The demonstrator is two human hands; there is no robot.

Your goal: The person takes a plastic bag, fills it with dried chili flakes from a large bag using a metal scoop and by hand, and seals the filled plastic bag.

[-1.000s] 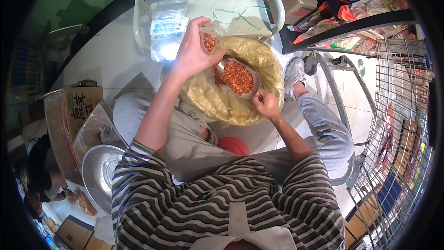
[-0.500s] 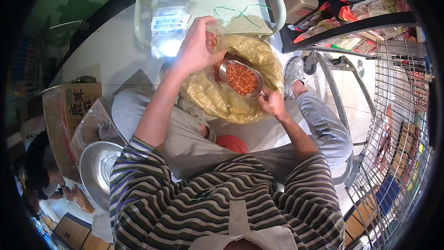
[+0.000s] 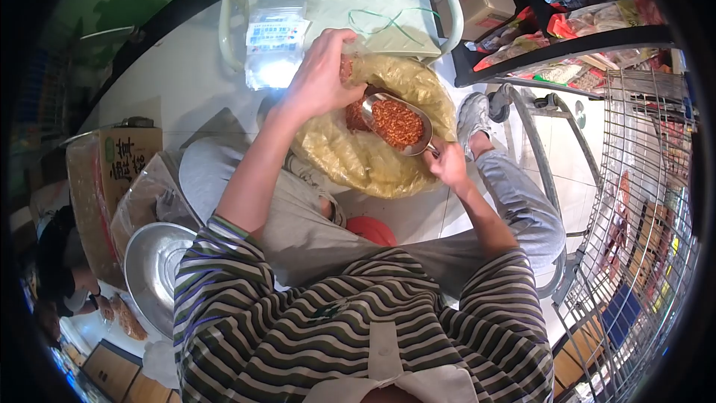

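Note:
My right hand (image 3: pixel 447 164) is closed around the handle of a metal scoop (image 3: pixel 426 131) heaped with reddish-orange flakes (image 3: pixel 395 122) that look like crushed chili. The scoop sits over the mouth of a large yellow plastic sack (image 3: pixel 358 168), where more dark red flakes (image 3: pixel 356 116) show. Across from it, my left hand (image 3: pixel 325 75) grips a small clear plastic bag (image 3: pixel 347 69) with some red flakes inside. Most of that bag is hidden behind my fingers, close to the scoop's front edge.
A pale stool (image 3: pixel 328 0) carries a stack of clear labelled bags (image 3: pixel 276 33) and a green string (image 3: pixel 391 22). To the left are a metal bowl (image 3: pixel 153 272) and a cardboard box (image 3: pixel 130 157); a wire cart (image 3: pixel 626 201) stands right. Another person's hand (image 3: pixel 104 306) is at far left.
The scoop has shifted slightly right with my right hand, still full. My left hand has turned a little, so less of the small bag shows.

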